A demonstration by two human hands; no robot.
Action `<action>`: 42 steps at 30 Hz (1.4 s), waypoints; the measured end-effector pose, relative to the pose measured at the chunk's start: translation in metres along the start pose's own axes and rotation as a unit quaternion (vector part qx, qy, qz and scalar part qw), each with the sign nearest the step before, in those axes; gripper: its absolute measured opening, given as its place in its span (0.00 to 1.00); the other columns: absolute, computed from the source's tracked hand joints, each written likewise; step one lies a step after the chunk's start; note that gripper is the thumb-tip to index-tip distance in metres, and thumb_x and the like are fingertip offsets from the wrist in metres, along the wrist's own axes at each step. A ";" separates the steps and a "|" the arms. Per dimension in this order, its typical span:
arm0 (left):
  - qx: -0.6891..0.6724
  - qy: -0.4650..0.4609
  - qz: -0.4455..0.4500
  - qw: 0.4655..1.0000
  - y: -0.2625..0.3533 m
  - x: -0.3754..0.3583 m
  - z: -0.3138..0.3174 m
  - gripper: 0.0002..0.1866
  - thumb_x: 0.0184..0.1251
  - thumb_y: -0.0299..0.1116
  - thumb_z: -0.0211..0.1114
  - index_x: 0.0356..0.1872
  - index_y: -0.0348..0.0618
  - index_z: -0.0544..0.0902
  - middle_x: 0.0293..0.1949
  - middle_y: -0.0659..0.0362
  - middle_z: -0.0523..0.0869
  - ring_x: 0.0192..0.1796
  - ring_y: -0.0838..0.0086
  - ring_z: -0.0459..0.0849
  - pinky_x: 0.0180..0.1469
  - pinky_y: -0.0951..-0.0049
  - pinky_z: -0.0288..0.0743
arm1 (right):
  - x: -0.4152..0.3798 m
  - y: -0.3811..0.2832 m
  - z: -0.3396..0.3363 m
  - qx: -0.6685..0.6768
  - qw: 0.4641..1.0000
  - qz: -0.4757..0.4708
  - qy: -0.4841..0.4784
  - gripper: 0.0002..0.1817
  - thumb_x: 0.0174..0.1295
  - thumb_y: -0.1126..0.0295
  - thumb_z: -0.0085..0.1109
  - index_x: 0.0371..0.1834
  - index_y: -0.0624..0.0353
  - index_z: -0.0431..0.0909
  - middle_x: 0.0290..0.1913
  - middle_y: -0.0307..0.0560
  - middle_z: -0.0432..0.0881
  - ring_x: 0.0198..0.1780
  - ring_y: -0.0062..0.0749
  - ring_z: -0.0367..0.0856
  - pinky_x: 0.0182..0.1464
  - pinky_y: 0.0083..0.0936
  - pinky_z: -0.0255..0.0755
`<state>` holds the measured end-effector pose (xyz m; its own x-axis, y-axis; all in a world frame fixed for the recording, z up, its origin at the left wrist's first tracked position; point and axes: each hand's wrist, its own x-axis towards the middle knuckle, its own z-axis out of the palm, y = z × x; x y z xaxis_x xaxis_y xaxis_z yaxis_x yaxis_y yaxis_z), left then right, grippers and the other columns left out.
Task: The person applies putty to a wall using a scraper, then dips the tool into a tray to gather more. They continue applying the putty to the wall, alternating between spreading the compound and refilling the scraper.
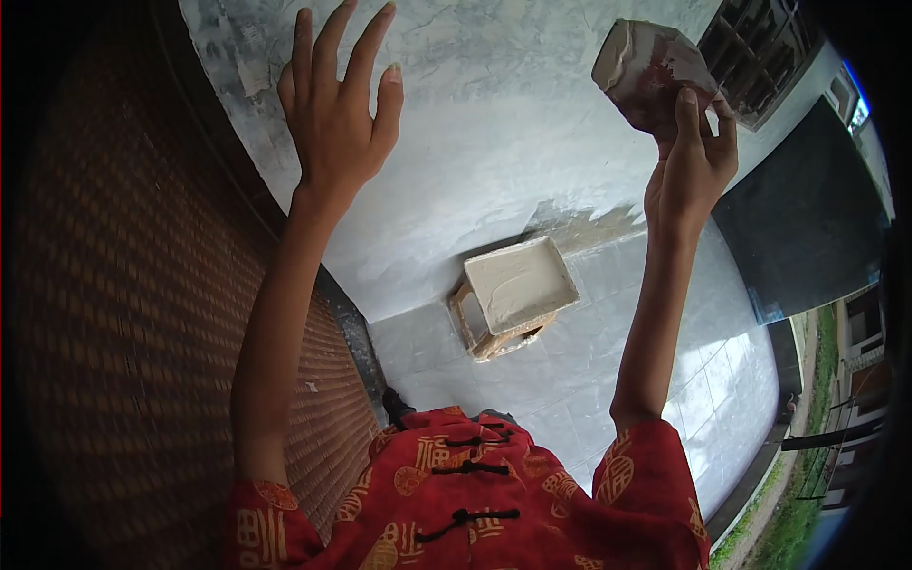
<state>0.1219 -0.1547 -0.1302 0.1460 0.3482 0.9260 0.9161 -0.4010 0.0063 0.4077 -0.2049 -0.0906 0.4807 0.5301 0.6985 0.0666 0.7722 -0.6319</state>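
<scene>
My left hand is raised before the patchy white-and-grey wall, fingers spread, holding nothing. In my right hand is a reddish-brown flat putty scraper, its far left edge coated with pale putty. My thumb presses its lower face, and the other fingers are partly hidden behind it. The scraper is held up at the upper right, overlapping the wall in this view. Below, between my arms, a rectangular tray holds smooth cream-coloured putty.
The tray rests on a putty-smeared wooden stool on the tiled floor, close to the wall's foot. A woven brown panel stands at the left. Upper right are a dark window grille and a large dark panel.
</scene>
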 end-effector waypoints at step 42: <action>-0.057 -0.342 -0.360 0.866 0.377 -0.355 0.138 0.25 0.77 0.41 0.52 0.73 0.51 0.70 0.73 0.51 0.67 0.76 0.46 0.61 0.70 0.44 0.60 | -0.123 0.192 -0.404 -0.096 0.788 0.607 -0.037 0.17 0.72 0.78 0.53 0.61 0.74 0.71 0.53 0.52 0.83 0.51 0.30 0.84 0.54 0.29 0.81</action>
<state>0.4669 -0.3121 -0.5089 -0.2246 0.9477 0.2268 0.8246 0.0609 0.5624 0.7148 -0.2634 -0.4340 0.2408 0.8619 -0.4463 -0.2681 -0.3829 -0.8840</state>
